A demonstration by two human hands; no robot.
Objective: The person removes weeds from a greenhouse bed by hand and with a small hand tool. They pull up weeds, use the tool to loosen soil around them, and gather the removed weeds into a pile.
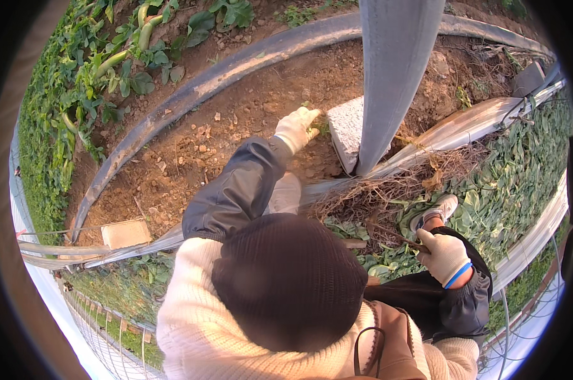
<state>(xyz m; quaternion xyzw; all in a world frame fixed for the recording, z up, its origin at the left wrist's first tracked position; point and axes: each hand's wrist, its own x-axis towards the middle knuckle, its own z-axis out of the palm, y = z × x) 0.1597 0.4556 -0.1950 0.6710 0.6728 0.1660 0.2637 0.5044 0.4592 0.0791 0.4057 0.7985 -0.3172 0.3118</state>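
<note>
My left hand point(296, 129), in a cream knit glove, reaches out over bare brown soil point(262, 102). Its fingers are partly bent beside a small green weed point(322, 124); whether they pinch it cannot be made out. Just right of the fingertips stands a rough whitish concrete block point(347, 128) against a thick grey metal post point(393, 71). On the other side, my right hand point(443, 256), gloved alike with a blue cuff edge, grips a thin brown wooden handle point(410, 243). The far end of that handle blurs into dry stems and leaves.
A dark hose-like tube point(210, 85) curves across the soil. Leafy crop plants point(91, 85) grow at upper left. Clear plastic sheeting point(462, 128) runs past the post, beside dry roots point(362, 192) and flattened leaves point(519, 166). A pale block point(126, 232) lies at left.
</note>
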